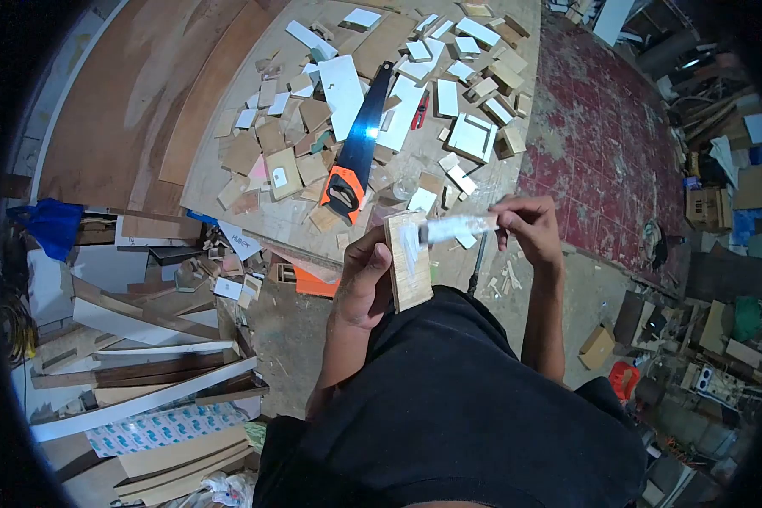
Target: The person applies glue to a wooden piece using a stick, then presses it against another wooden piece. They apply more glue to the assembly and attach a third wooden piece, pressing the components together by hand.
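My left hand (pixel 366 284) grips a small light wooden board (pixel 411 275) by its left edge, thumb along the side. A streak of white paste or paint covers part of the board's upper face. My right hand (pixel 535 230) pinches the handle end of a white-smeared brush (pixel 457 229) between thumb and fingers. The brush lies sideways, its tip overlapping the white streak on the board. Just beyond my hands, a handsaw (pixel 366 127) with an orange and black handle rests on the worktable (pixel 292 224).
Many wood and white-faced offcuts (pixel 472 135) cover the worktable, with a red cutter (pixel 420 110) among them. Large brown panels (pixel 118 102) lean at the left. Long strips (pixel 152 394) are stacked at lower left. A red tiled floor (pixel 601 144) and clutter lie to the right.
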The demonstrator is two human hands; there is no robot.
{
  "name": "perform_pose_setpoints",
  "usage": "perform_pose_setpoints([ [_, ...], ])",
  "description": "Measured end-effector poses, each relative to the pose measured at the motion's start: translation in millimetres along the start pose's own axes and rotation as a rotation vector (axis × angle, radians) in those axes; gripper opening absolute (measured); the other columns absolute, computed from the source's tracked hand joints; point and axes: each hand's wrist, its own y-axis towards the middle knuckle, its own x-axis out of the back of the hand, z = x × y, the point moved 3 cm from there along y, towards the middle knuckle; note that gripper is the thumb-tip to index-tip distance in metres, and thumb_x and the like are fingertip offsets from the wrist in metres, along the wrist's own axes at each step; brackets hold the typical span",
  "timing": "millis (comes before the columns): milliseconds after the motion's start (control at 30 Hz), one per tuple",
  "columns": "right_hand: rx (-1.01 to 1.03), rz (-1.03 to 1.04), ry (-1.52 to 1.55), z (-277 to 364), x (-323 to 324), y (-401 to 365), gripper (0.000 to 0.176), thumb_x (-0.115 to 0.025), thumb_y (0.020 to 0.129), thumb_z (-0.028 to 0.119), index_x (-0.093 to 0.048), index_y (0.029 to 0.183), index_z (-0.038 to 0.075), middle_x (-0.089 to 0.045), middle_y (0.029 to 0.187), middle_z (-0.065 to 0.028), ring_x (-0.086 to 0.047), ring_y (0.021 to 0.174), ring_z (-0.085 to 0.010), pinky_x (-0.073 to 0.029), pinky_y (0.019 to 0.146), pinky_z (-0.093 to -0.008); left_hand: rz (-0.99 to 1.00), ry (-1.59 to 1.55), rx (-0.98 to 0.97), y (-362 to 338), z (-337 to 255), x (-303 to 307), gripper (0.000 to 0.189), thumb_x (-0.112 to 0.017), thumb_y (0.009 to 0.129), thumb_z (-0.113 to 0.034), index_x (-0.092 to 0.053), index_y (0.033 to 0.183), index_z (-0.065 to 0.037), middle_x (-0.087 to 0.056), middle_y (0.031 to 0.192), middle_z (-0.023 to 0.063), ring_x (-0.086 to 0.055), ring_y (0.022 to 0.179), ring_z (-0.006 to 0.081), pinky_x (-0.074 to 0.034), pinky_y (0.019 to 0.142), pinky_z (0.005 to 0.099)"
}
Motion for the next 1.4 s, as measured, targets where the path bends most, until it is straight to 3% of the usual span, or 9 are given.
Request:
perform_pose_setpoints([
  [133, -0.004, 0.047, 0.046, -1, 0, -2, 0.016, -0.066, 0.082, 0.006, -0.067, 0.091, -0.007, -0.062, 0.071, -0.0113, -0.058, 0.053, -0.014, -0.048, 0.044, -0.0241, -0.051, 0.017, -0.091, 0, -2, 2, 0.048, -0.064, 0.086, -0.031, -0.055, 0.12, 0.002, -0.063, 0.11, 0.0094, -0.059, 0.101, 0.0164, -0.047, 0.088, 0.0316],
  [300, 0.041, -0.034, 0.073, 2, -9, 10, 0.016, -0.066, 0.082, 0.006, -0.067, 0.092, -0.007, -0.062, 0.071, -0.0108, -0.058, 0.053, -0.0134, -0.048, 0.045, -0.0242, -0.022, 0.036, -0.021, 1, 3, 6, 0.047, -0.064, 0.086, -0.03, -0.055, 0.12, 0.002, -0.063, 0.11, 0.0091, -0.059, 0.1, 0.0159, -0.047, 0.088, 0.0312],
  [500, -0.05, 0.107, 0.017, -12, 4, 5, 0.018, -0.067, 0.082, 0.009, -0.067, 0.092, -0.007, -0.063, 0.07, -0.0109, -0.058, 0.052, -0.0134, -0.048, 0.045, -0.0244, -0.058, 0.053, -0.069, 1, -1, 6, 0.045, -0.065, 0.086, -0.028, -0.056, 0.118, 0.002, -0.063, 0.108, 0.0096, -0.06, 0.099, 0.0165, -0.047, 0.087, 0.0314],
  [633, 0.024, 0.051, 0.127, -11, 3, 10, 0.02, -0.068, 0.082, 0.009, -0.067, 0.094, -0.007, -0.063, 0.07, -0.0116, -0.059, 0.052, -0.0141, -0.048, 0.045, -0.024, -0.05, 0.058, -0.054, 3, 0, 8, 0.045, -0.065, 0.086, -0.026, -0.056, 0.118, 0.003, -0.063, 0.109, 0.0101, -0.06, 0.1, 0.0169, -0.047, 0.088, 0.0318],
  [967, -0.032, 0.067, -0.001, -5, -2, 5, 0.016, -0.068, 0.08, 0.004, -0.067, 0.093, -0.007, -0.063, 0.072, -0.0125, -0.059, 0.054, -0.0145, -0.051, 0.047, -0.0267, -0.055, 0.071, -0.103, 3, -3, 5, 0.045, -0.064, 0.087, -0.027, -0.055, 0.119, 0.003, -0.062, 0.11, 0.0101, -0.059, 0.101, 0.0172, -0.047, 0.089, 0.0324],
  [1200, 0.187, -0.019, 0.076, 18, -11, -4, 0.02, -0.072, 0.076, 0.005, -0.067, 0.093, -0.004, -0.063, 0.089, -0.0195, -0.064, 0.07, -0.021, -0.056, 0.054, -0.029, -0.054, 0.048, -0.121, 3, -4, -1, 0.047, -0.066, 0.086, -0.029, -0.055, 0.119, 0.003, -0.063, 0.108, 0.0104, -0.06, 0.099, 0.0172, -0.048, 0.087, 0.0318],
  [1267, 0.23, -0.029, 0.06, 27, -13, -7, 0.022, -0.074, 0.075, 0.008, -0.067, 0.093, -0.004, -0.062, 0.092, -0.0201, -0.063, 0.072, -0.0212, -0.056, 0.055, -0.0292, -0.066, 0.173, -0.132, 2, -4, -1, 0.049, -0.068, 0.083, -0.03, -0.055, 0.117, 0.003, -0.063, 0.108, 0.0104, -0.06, 0.098, 0.016, -0.048, 0.086, 0.0305],
  [1400, 0.333, -0.046, -0.065, 53, -18, -14, 0.021, -0.072, 0.073, -0.002, -0.067, 0.093, -0.006, -0.064, 0.09, -0.02, -0.065, 0.079, -0.0233, -0.058, 0.064, -0.0309, -0.121, 0.394, -0.282, -1, -14, -13, 0.056, -0.075, 0.077, -0.028, -0.056, 0.117, 0.005, -0.064, 0.101, 0.011, -0.061, 0.092, 0.0128, -0.049, 0.082, 0.0273],
])
